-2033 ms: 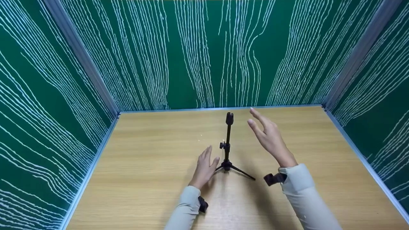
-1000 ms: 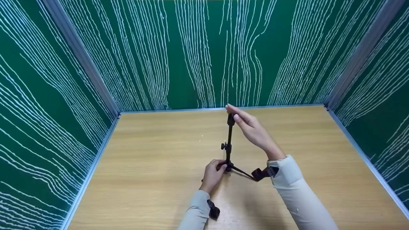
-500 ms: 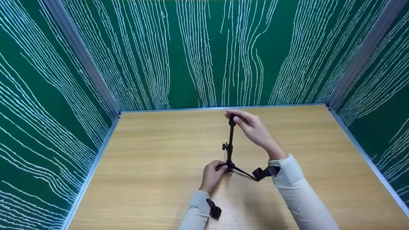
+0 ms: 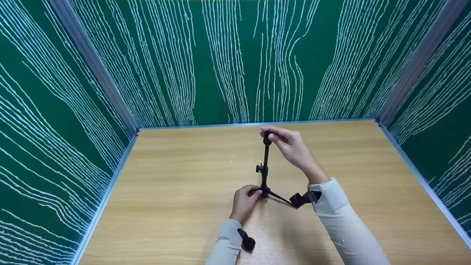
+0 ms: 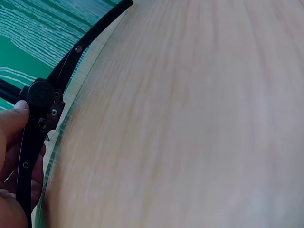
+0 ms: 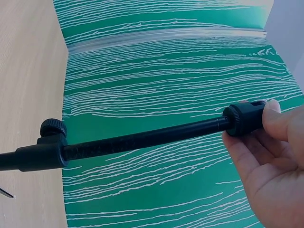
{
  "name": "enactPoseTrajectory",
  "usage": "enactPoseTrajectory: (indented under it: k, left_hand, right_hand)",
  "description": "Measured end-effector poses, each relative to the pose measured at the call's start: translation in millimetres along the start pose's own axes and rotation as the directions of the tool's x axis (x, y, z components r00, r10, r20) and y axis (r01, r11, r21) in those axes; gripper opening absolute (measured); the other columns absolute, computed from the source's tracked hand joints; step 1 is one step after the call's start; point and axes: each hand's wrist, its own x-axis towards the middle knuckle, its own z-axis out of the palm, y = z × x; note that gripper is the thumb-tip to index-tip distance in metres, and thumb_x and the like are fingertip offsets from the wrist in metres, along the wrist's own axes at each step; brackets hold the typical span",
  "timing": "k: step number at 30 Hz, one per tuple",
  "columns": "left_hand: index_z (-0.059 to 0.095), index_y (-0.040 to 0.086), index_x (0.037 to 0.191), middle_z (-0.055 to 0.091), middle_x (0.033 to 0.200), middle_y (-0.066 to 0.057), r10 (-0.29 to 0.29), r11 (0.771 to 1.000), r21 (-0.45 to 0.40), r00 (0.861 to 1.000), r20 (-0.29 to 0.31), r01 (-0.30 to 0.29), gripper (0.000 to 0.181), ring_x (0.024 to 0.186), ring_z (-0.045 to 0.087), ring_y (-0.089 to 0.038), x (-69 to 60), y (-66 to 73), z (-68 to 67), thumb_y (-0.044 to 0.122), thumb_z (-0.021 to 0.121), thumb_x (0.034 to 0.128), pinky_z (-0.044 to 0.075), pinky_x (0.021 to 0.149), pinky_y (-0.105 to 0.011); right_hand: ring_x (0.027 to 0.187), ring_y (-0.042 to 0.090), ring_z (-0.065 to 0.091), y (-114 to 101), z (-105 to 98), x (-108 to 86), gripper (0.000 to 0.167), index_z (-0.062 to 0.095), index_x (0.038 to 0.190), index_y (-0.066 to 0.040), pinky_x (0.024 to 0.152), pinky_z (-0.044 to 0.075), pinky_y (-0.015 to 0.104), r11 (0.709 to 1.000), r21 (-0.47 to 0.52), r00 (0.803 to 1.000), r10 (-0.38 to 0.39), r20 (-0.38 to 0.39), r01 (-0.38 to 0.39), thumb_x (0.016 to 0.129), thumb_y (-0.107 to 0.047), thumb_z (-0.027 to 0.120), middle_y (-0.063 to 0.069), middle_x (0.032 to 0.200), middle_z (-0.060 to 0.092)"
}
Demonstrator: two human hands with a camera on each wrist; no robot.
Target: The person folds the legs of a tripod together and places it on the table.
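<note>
A small black tripod stand stands upright on the wooden table, its legs spread. At its hub, my left hand pinches the base where a leg joins; the left wrist view shows the thumb on the hub and fingers behind a leg. Up top, my right hand grips the head of the stand, thumb on one side and fingers round the other. In the right wrist view that ridged head sits between thumb and fingers. A clamp knob sticks out from the pole's lower sleeve.
Green panels with wavy white lines enclose the wooden table at the back and both sides. Metal posts mark the corners. Black wrist cameras are strapped at both sleeves. Tiny pale specks lie left of the pole.
Both hands have come in to the stand: the left has taken hold of its base, the right its head. During the last half second they have hardly moved.
</note>
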Motion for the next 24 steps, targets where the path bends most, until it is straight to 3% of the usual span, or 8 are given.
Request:
enactPoseTrajectory:
  k: [9, 15, 24]
  left_hand:
    - [0.075, 0.009, 0.096, 0.074, 0.095, -0.002, 0.006, 1.0, -0.023, 1.0, -0.003, -0.006, 0.016, 0.086, 0.066, -0.009, 0.0, -0.4, -0.9, 0.021, 0.072, 0.0856, 0.053, 0.078, -0.02]
    - [0.075, 0.01, 0.097, 0.074, 0.095, -0.001, 0.0, 1.0, -0.019, 1.0, -0.001, 0.0, 0.017, 0.087, 0.066, -0.01, -0.6, 0.2, -1.0, 0.022, 0.072, 0.0854, 0.053, 0.08, -0.021]
    - [0.075, 0.006, 0.096, 0.074, 0.093, -0.005, 0.021, 0.999, -0.042, 1.0, -0.019, -0.022, 0.017, 0.08, 0.065, -0.007, -2.4, 1.4, -1.3, 0.019, 0.073, 0.0849, 0.053, 0.073, -0.019]
  right_hand:
    - [0.092, 0.0, 0.066, -1.3, 1.9, 0.8, 0.023, 0.069, 0.113, 0.002, 0.089, 0.053, 0.019, 0.996, -0.086, 0.999, 0.002, -0.052, -0.006, 0.092, -0.001, 0.06, 0.019, 0.104, 0.072]
    - [0.09, -0.001, 0.067, -0.4, 2.3, 0.7, 0.024, 0.07, 0.112, 0.001, 0.087, 0.054, 0.02, 0.996, -0.082, 0.996, 0.011, -0.087, -0.019, 0.089, -0.003, 0.063, 0.018, 0.104, 0.072]
    - [0.091, -0.002, 0.067, 1.9, 4.2, -1.6, 0.025, 0.072, 0.11, -0.005, 0.083, 0.054, 0.016, 0.985, -0.172, 0.99, -0.019, -0.139, -0.005, 0.086, -0.007, 0.069, 0.013, 0.104, 0.073]
